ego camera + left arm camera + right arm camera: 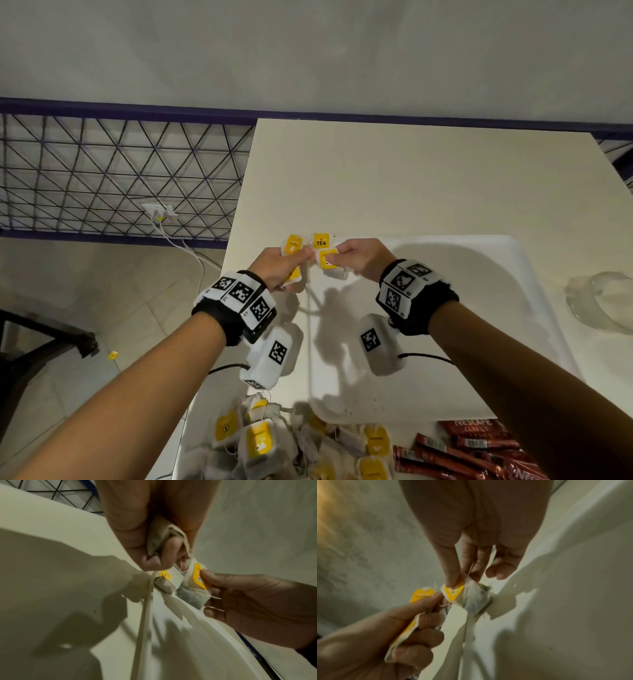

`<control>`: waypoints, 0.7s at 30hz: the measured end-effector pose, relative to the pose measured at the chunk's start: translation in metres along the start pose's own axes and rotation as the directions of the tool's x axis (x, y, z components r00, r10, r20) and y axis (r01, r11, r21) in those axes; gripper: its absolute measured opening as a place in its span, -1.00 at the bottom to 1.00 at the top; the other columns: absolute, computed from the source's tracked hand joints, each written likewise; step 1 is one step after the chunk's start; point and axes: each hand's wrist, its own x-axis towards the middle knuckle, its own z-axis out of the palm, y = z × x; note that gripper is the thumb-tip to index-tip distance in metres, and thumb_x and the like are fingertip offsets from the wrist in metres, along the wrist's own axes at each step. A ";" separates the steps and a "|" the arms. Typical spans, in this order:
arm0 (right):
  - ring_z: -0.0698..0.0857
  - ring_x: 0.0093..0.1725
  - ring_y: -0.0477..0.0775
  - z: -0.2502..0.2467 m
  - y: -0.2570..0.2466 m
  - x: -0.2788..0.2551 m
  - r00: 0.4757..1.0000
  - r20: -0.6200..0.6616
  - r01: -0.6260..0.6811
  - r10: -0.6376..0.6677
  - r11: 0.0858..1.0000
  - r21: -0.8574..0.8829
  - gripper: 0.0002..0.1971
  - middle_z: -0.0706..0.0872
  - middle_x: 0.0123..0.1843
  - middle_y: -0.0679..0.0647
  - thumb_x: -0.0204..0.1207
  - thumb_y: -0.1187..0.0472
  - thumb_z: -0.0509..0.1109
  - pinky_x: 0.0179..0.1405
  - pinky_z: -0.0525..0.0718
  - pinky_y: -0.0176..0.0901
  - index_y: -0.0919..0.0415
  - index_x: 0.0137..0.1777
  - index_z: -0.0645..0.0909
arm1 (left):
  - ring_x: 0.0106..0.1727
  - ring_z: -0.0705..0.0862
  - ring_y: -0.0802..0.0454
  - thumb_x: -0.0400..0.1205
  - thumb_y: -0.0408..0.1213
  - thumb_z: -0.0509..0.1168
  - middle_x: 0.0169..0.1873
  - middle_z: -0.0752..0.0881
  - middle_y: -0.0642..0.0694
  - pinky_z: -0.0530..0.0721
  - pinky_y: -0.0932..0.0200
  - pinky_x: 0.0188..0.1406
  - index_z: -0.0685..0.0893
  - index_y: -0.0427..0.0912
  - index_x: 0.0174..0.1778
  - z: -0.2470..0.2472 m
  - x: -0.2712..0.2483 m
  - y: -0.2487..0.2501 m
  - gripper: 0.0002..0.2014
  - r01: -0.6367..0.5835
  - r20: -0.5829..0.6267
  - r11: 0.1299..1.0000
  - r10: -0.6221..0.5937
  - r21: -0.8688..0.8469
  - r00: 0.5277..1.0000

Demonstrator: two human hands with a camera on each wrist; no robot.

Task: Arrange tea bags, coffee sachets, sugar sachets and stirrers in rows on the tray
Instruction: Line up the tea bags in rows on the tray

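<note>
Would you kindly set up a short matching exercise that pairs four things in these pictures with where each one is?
Things:
1. tea bag with the TEA tag
2. loose tea bags
3. red coffee sachets
4. white tray

Places:
A. piled at the table's near edge, below the left forearm
B. near edge, right of the tea bag pile
C. under the right wrist
D. just beyond both hands' fingers

Pairs: 1-D, 2-A, 3-B, 4-C

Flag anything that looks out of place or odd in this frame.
One yellow tag lies on the floor left of the table, away from the tea bag pile; it looks dropped. Nothing else stands out.
</note>
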 end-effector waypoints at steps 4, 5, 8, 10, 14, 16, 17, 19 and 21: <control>0.48 -0.36 -0.19 -0.002 0.003 0.017 0.998 0.002 -0.060 0.060 0.996 0.067 -0.66 0.53 -0.32 -0.13 0.49 0.16 0.44 -0.44 0.45 -0.49 0.33 0.21 0.64 | -0.78 0.34 0.10 0.63 -0.27 0.31 -0.69 0.46 -0.07 0.28 0.42 -0.76 0.53 -0.23 -0.46 -0.005 0.013 -0.006 -0.68 0.030 0.023 1.000 -0.030 -0.002 0.999; 0.48 -0.37 -0.17 -0.002 0.003 0.019 0.998 0.009 -0.069 0.068 0.995 0.069 -0.67 0.53 -0.32 -0.12 0.49 0.17 0.44 -0.43 0.45 -0.45 0.30 0.21 0.64 | -0.77 0.36 0.10 0.62 -0.28 0.33 -0.66 0.49 -0.09 0.28 0.41 -0.76 0.55 -0.24 -0.44 -0.006 0.015 -0.006 -0.71 0.045 0.021 0.999 -0.045 0.012 0.999; 0.46 -0.43 -0.16 0.000 0.004 0.028 0.997 0.016 -0.075 0.074 0.994 0.078 -0.69 0.53 -0.36 -0.08 0.48 0.21 0.46 -0.53 0.43 -0.55 0.31 0.19 0.64 | -0.72 0.40 0.07 0.57 -0.30 0.39 -0.59 0.54 -0.17 0.29 0.39 -0.71 0.60 -0.25 -0.46 -0.008 0.022 -0.007 -0.73 0.060 0.011 0.995 -0.061 0.081 0.998; 0.46 -0.44 -0.19 0.003 0.007 0.035 0.997 0.003 -0.072 0.072 0.994 0.083 -0.70 0.52 -0.39 -0.09 0.44 0.23 0.49 -0.57 0.39 -0.60 0.33 0.14 0.66 | -0.75 0.40 0.08 0.56 -0.31 0.41 -0.67 0.54 -0.14 0.28 0.39 -0.70 0.66 -0.19 -0.60 -0.009 0.025 -0.008 -0.64 0.062 -0.002 0.988 -0.063 0.138 0.998; 0.49 -0.40 -0.18 0.010 0.012 0.047 0.995 -0.044 -0.088 0.093 0.989 0.116 -0.83 0.53 -0.39 -0.10 0.36 0.20 0.56 -0.36 0.43 -0.44 0.18 -0.25 0.60 | -0.77 0.35 0.10 0.56 -0.32 0.39 -0.76 0.47 -0.08 0.26 0.39 -0.72 0.65 -0.13 -0.81 -0.010 0.028 -0.008 -0.48 0.050 0.002 0.972 -0.052 0.228 0.999; 0.48 -0.44 -0.12 0.012 0.015 0.052 0.990 -0.090 -0.093 0.105 0.987 0.128 -0.75 0.53 -0.45 -0.05 0.33 0.18 0.59 -0.37 0.44 -0.37 0.12 -0.37 0.52 | -0.76 0.36 0.11 0.56 -0.31 0.39 -0.66 0.50 -0.16 0.28 0.39 -0.73 0.67 -0.16 -0.69 -0.010 0.029 -0.007 -0.57 0.035 -0.004 0.972 -0.035 0.234 0.999; 0.47 -0.46 -0.11 0.013 0.016 0.053 0.988 -0.110 -0.098 0.111 0.988 0.120 -0.72 0.53 -0.46 -0.04 0.32 0.16 0.59 -0.39 0.44 -0.36 0.12 -0.38 0.51 | -0.74 0.39 0.11 0.56 -0.29 0.40 -0.58 0.54 -0.20 0.30 0.39 -0.72 0.68 -0.19 -0.57 -0.010 0.029 -0.006 -0.67 0.025 -0.009 0.970 -0.023 0.242 1.000; 0.46 -0.47 -0.11 0.014 0.017 0.055 0.983 -0.125 -0.122 0.132 0.989 0.087 -0.70 0.52 -0.46 -0.03 0.32 0.12 0.59 -0.43 0.43 -0.36 0.11 -0.39 0.49 | -0.62 0.49 0.09 0.54 -0.22 0.42 -0.51 0.62 -0.17 0.38 0.34 -0.64 0.67 -0.20 -0.40 -0.010 0.031 -0.005 -0.78 -0.003 -0.025 0.953 0.011 0.302 1.000; 0.44 -0.46 -0.11 0.013 0.017 0.057 0.981 -0.126 -0.147 0.151 0.988 0.039 -0.68 0.52 -0.43 -0.03 0.34 0.08 0.57 -0.46 0.41 -0.36 0.11 -0.40 0.46 | -0.46 0.54 0.05 0.52 -0.15 0.44 -0.50 0.65 -0.07 0.41 0.31 -0.56 0.68 -0.11 -0.35 -0.009 0.032 -0.004 -0.83 -0.034 -0.037 0.929 0.051 0.368 0.998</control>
